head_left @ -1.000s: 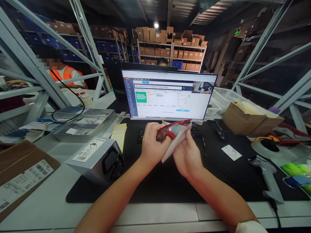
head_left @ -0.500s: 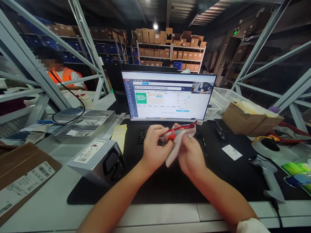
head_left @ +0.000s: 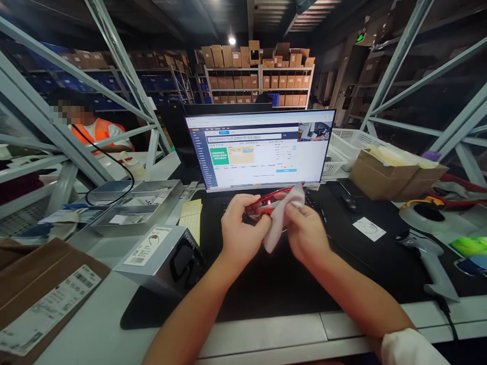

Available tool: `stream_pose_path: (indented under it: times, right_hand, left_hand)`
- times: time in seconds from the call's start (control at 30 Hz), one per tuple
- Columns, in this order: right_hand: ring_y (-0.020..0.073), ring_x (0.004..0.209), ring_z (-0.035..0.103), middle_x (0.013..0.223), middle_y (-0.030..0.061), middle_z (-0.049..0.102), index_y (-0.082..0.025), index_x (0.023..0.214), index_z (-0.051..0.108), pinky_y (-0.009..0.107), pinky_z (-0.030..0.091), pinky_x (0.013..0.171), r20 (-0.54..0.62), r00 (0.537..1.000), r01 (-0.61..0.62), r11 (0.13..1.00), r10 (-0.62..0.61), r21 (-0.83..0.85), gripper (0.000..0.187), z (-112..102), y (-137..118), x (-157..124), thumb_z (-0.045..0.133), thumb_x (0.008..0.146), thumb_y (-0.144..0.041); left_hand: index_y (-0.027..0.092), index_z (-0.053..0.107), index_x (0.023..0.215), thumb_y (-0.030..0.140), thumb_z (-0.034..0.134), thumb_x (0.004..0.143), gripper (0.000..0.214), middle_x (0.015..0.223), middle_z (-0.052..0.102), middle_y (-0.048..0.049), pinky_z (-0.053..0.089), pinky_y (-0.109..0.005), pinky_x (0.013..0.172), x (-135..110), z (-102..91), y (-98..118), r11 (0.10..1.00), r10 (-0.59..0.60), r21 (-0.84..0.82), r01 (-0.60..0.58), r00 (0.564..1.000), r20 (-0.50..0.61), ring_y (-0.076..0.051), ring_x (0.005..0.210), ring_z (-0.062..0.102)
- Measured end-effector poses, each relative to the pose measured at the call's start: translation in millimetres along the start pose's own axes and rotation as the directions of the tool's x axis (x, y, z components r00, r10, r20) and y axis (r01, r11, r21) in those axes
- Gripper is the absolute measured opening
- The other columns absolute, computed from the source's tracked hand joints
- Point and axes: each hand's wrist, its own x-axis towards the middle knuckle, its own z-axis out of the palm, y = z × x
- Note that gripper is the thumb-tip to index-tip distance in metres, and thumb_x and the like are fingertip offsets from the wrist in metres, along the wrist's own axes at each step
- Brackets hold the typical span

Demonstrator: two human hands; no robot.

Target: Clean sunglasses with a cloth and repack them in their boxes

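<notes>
My left hand (head_left: 241, 225) is closed around one end of a glossy red item that looks like a pair of glasses (head_left: 255, 209), held above the keyboard in front of the monitor. My right hand (head_left: 310, 230) pinches a pale cloth (head_left: 278, 223), which is draped over the item's right part and hangs down between my hands. The cloth and my fingers hide much of the item's shape. To the left of my hands, a silver-grey box (head_left: 131, 271) with a white label and a black printed outline stands on the edge of the black desk mat (head_left: 266, 304).
A monitor (head_left: 262, 152) stands behind my hands. At left are a brown parcel (head_left: 49, 299), grey trays (head_left: 140, 210) and yellow sheets (head_left: 190, 218). At right are a white card (head_left: 369, 229), a mouse (head_left: 348, 203), a barcode scanner (head_left: 429, 263) and a carton (head_left: 384, 175). A person in an orange vest (head_left: 101, 132) sits beyond the frame.
The cloth has shifted over the red item's right end, and my right hand has moved slightly away from my left. My left hand keeps its hold. The camera view has shifted a little.
</notes>
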Motion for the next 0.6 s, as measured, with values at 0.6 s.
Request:
stream_pose_path:
  times: [0.6]
  right_hand:
    - [0.0179,0.063,0.058,0.066,0.0024,0.065,-0.016,0.073,0.071,0.028,0.041,0.057,0.137,0.985,0.167,0.398,-0.102,-0.902,0.042,-50,-85,0,0.061,0.091,-0.053]
  left_hand:
    - [0.018,0.069,0.106,0.007,0.066,0.075,0.033,0.095,0.068,-0.0022,0.055,-0.023,0.063,8,-18.2,8,0.989,0.149,-0.007,-0.15,0.979,0.14,-0.011,0.075,0.064]
